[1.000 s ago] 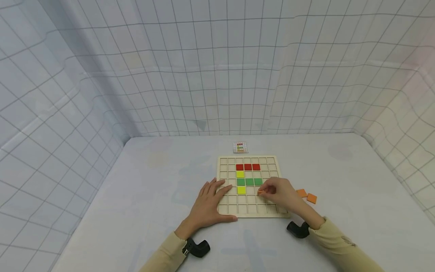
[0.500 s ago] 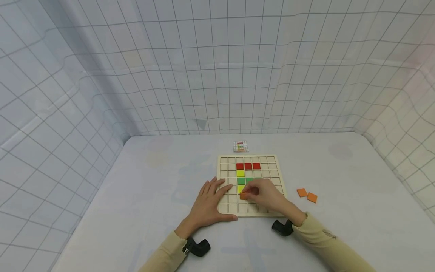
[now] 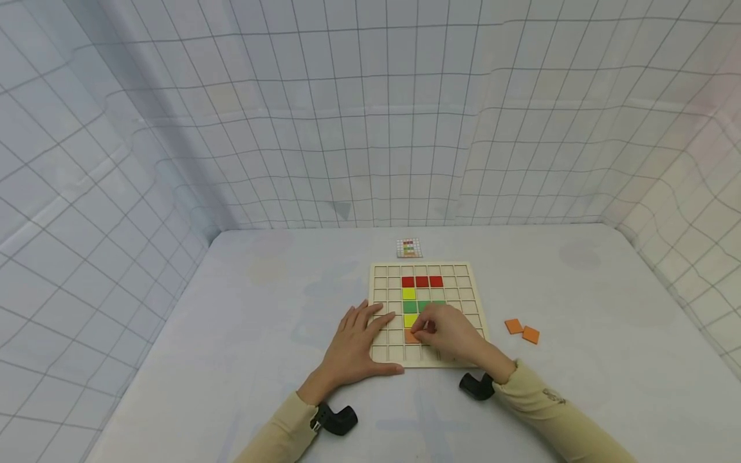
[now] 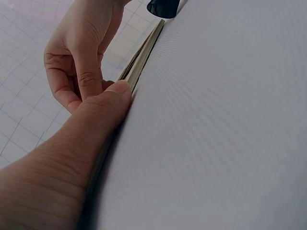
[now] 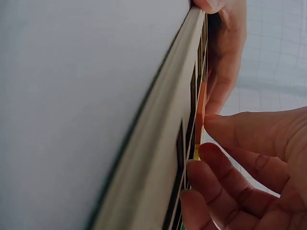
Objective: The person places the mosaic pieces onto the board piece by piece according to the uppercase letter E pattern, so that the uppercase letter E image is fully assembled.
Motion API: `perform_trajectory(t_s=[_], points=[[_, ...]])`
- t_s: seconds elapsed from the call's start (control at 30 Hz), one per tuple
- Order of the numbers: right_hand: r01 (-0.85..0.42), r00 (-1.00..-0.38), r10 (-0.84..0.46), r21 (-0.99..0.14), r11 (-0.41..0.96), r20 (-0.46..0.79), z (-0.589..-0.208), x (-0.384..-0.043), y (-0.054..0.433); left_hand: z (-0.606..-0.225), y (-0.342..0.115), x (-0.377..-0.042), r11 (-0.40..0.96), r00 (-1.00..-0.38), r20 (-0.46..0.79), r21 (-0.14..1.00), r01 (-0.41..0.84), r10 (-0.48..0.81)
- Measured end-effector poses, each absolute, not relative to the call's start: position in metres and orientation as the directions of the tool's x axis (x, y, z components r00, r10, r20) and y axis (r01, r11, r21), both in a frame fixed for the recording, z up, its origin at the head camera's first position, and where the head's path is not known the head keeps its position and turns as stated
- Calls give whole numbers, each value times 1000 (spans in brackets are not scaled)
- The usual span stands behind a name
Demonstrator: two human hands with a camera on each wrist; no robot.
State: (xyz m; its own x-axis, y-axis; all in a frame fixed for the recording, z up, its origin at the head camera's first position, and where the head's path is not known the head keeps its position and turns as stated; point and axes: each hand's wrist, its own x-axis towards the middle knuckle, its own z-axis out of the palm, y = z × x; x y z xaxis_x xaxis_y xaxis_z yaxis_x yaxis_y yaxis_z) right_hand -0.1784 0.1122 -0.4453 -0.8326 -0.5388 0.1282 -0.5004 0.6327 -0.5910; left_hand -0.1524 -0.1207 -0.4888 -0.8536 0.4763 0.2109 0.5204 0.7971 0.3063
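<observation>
A cream grid board (image 3: 463,270) lies on the table, with red tiles (image 3: 422,281), yellow tiles (image 3: 409,294) and green tiles (image 3: 410,307) set in its cells. My left hand (image 3: 356,350) rests on its left edge, fingers spread, thumb along the near edge. With thumb and fingertips my right hand (image 3: 450,331) holds an orange tile (image 3: 410,337) at the cell just below the lower yellow tile. In the right wrist view the thumb touches the orange tile (image 5: 201,108), which lies almost level with the board. Part of the green row is hidden behind the right hand.
Two loose orange tiles (image 3: 513,326) lie on the table right of the board. A small pattern card (image 3: 409,248) with a coloured grid sits beyond the far edge. Checked white curtains (image 3: 347,128) hang behind the table and along both sides.
My right hand has moved left across the board with the orange tile, which now lies flatter at the cell below the yellow one. The left hand has stayed in place.
</observation>
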Motion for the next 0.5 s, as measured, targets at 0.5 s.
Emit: perform_trajectory(t_s=[0.5], points=[[-547,-803,-572,-586,598,165,-450,-173,121,-489,-121,-152,799,-856,204,309,516,474]])
